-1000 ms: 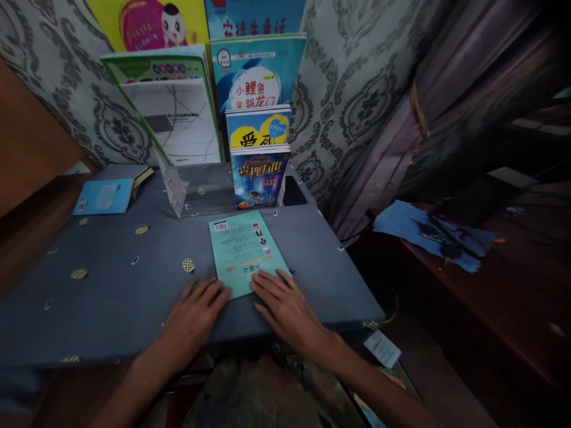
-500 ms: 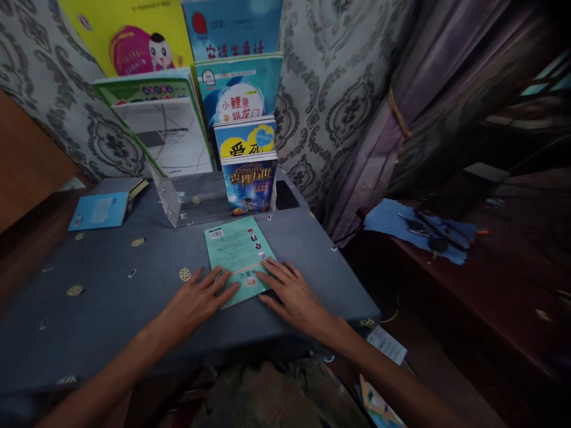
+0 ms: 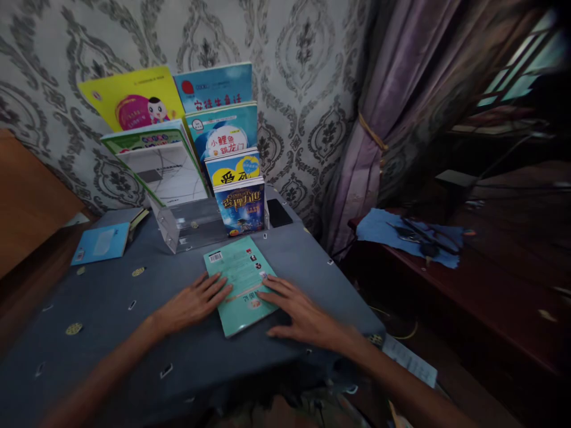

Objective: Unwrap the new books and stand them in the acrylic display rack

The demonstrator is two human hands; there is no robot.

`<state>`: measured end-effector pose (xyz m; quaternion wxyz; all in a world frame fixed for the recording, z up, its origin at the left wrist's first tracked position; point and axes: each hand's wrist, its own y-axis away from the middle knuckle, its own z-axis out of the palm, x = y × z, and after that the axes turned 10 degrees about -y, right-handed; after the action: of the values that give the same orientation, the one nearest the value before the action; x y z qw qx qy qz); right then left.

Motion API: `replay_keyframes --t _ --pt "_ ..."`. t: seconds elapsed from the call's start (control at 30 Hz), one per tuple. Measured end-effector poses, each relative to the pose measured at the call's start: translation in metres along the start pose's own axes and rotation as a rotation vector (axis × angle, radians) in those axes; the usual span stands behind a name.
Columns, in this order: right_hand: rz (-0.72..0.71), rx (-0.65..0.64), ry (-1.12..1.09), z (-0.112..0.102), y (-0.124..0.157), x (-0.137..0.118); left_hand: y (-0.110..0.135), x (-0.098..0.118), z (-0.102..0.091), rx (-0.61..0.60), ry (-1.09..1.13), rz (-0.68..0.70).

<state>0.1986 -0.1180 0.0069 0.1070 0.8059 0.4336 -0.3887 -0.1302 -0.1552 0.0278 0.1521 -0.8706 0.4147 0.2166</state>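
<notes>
A mint-green book (image 3: 241,297) lies flat on the grey cloth-covered table (image 3: 134,333), its back cover up with a barcode at the far left corner. My left hand (image 3: 191,306) rests at its left edge, fingers stretched out and fingertips on the cover. From the other side my right hand (image 3: 298,309) lies with spread fingers, the fingertips on the book's right edge and the thumb just off its near corner. Behind the book, a clear acrylic book stand (image 3: 200,223) holds several upright books, with a dark blue book (image 3: 241,208) in front.
A light blue book (image 3: 100,244) lies on the table's left side, against another book. Behind the stand's right end lies a black flat object (image 3: 279,213). To the right, a blue cloth (image 3: 379,229) with dark items lies on a dark red surface (image 3: 491,297). A purple curtain (image 3: 357,172) hangs behind.
The view has tilted up, so everything sits lower in the picture. My left hand has slid back toward the book's left edge, and my right thumb has come off the cover.
</notes>
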Motion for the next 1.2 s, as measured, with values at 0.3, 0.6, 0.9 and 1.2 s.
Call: replay_keyframes --t 0.3,0.6,0.9,1.2 --pt "0.087 0.312 -0.704 -0.023 0.013 0.006 -0.059 0.006 -0.061 0.505 0.455 -0.556" --pt "0.059 0.595 -1.140 -0.024 -0.042 -0.031 -0.082 -0.018 -0.094 0.644 1.429 -1.111" --pt "0.307 0.535 -1.007 -0.020 -0.092 0.009 -0.060 -0.003 -0.001 0.510 1.757 -1.483" --pt "0.292 0.409 0.152 -0.019 -0.092 0.040 -0.032 -0.019 0.010 -0.137 0.498 -1.096"
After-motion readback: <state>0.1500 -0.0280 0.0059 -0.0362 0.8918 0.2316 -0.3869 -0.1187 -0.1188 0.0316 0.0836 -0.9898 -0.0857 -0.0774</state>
